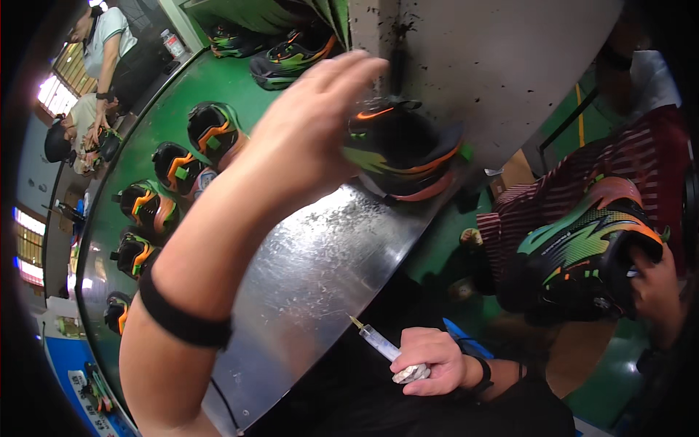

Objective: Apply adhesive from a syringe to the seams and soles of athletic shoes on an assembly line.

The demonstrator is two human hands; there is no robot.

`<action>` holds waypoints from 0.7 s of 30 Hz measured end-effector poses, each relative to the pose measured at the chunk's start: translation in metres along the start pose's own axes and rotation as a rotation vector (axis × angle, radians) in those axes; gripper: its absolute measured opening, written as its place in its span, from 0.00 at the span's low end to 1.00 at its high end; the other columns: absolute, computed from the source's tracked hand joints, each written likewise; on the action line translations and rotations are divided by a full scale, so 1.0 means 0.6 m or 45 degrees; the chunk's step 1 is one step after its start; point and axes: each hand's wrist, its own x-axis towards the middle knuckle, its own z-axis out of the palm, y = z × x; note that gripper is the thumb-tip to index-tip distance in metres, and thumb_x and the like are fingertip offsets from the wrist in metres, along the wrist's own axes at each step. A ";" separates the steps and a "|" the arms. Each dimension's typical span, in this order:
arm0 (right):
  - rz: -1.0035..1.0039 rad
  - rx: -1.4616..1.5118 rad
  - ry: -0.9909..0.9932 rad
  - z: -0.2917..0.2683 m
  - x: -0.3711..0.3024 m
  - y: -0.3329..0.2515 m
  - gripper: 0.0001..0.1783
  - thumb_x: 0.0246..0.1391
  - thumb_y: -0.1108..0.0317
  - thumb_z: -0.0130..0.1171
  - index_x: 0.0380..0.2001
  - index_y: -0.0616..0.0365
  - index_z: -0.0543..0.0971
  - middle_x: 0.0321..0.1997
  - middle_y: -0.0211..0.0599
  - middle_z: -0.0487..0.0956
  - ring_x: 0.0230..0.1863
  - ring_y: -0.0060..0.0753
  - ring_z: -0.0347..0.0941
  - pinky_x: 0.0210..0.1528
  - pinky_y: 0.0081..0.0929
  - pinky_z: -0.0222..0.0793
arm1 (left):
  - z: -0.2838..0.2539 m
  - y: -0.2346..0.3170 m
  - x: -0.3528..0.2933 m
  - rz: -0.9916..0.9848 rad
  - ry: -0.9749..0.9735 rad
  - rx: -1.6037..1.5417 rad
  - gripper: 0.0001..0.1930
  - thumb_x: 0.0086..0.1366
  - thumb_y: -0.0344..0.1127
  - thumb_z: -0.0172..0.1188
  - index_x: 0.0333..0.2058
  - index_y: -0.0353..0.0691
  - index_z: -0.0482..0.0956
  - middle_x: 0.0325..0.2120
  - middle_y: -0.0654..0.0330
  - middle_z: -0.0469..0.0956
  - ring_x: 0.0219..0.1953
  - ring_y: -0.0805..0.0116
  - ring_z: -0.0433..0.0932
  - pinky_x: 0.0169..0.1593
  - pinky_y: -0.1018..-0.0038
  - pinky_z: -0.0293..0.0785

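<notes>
My left hand (313, 124) reaches across the bench with its fingers stretched out and nothing visible in them. Just beyond it stands a black sneaker (408, 149) with green and orange patterning. My hand overlaps its near side, and I cannot tell whether they touch. Low over the bench's front edge, my right hand (434, 358) is closed round a clear syringe (380, 342), its thin needle pointing up and left. A crumpled whitish wad (412, 373) is also held in that hand, below the syringe.
Several similar sneakers (175, 167) line the green far side of the metal-topped bench (291, 262). More shoes (295, 54) stand at the back by a grey panel (480, 65). At right, another person's hand (655, 288) holds a sneaker (590, 247). Other people work at far left.
</notes>
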 end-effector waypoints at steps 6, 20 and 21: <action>0.012 -0.092 0.069 0.018 -0.018 -0.015 0.16 0.46 0.66 0.72 0.37 0.61 0.82 0.27 0.37 0.81 0.24 0.35 0.71 0.27 0.29 0.63 | 0.033 0.021 0.046 -0.112 -0.453 0.120 0.39 0.38 0.22 0.72 0.54 0.39 0.73 0.47 0.50 0.75 0.54 0.49 0.73 0.56 0.62 0.72; -0.043 -0.070 0.005 0.008 -0.037 -0.008 0.16 0.44 0.68 0.73 0.37 0.61 0.82 0.27 0.37 0.79 0.25 0.35 0.70 0.27 0.29 0.63 | -0.212 0.115 -0.204 -0.379 0.152 0.427 0.29 0.49 0.28 0.73 0.51 0.32 0.73 0.49 0.49 0.75 0.52 0.53 0.75 0.55 0.62 0.71; -0.027 -0.069 -0.036 0.004 -0.036 -0.007 0.17 0.44 0.67 0.73 0.38 0.61 0.82 0.27 0.37 0.79 0.25 0.36 0.71 0.28 0.30 0.63 | -0.221 0.137 -0.242 -0.408 0.288 0.201 0.30 0.51 0.28 0.72 0.54 0.32 0.72 0.50 0.47 0.74 0.54 0.52 0.74 0.56 0.61 0.71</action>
